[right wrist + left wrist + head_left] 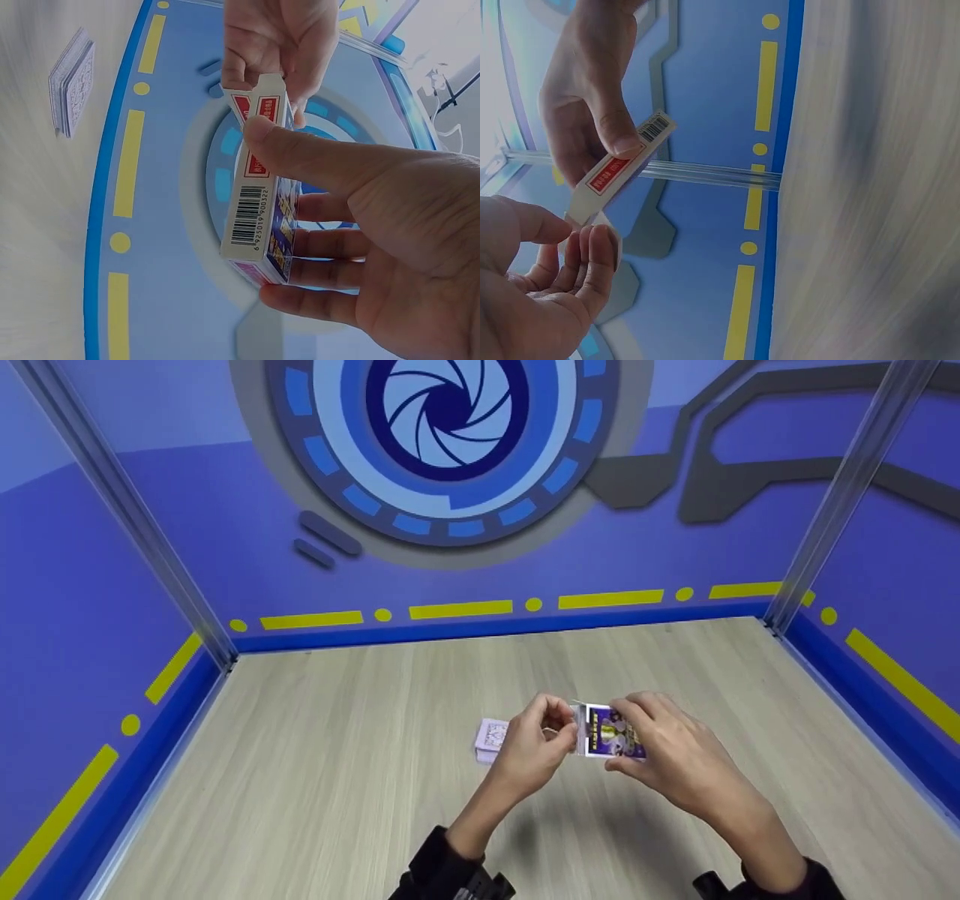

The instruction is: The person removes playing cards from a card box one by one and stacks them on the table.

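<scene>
Above the wooden table (315, 780), just right of the card deck (491, 739) lying on it, the right hand (667, 750) grips a card box (611, 731), thumb on its barcoded side, which only the wrist views show; the left hand (536, 739) pinches the box's open end flap (259, 94), fingers curled

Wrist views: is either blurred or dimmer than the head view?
Left wrist view: the wooden table is streaked with motion blur, while the card box stays readable. Right wrist view: sharp, barcode legible on the box. Both look dimmer and hazier than the evenly lit head view.
</scene>
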A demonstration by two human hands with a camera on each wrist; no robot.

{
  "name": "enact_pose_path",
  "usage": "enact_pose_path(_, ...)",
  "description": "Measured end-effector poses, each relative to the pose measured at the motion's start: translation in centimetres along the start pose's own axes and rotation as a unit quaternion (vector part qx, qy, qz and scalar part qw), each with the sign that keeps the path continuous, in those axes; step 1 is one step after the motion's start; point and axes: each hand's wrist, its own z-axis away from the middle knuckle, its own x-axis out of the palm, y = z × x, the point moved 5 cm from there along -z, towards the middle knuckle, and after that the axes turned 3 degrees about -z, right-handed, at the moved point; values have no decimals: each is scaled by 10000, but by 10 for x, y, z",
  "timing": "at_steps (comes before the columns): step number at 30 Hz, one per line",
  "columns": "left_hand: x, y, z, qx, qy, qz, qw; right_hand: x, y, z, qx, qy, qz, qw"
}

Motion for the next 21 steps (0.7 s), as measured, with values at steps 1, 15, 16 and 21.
enact_pose_path(1,0,-1,0,-16,4,-15,10000,0,0,0,-23,13,4,10000)
enact_pose_path(15,1,-8,-1,-352,-178,309,9987,2,-7,0,-72,-94,123,9999)
enact_pose_path(16,1,-8,-1,-353,-146,308,9988,3,-7,0,-98,-92,135,9998)
enact_pose_path(21,1,-11,-1,-433,-63,366,9984,3,-6,0,-92,-84,172,9998)
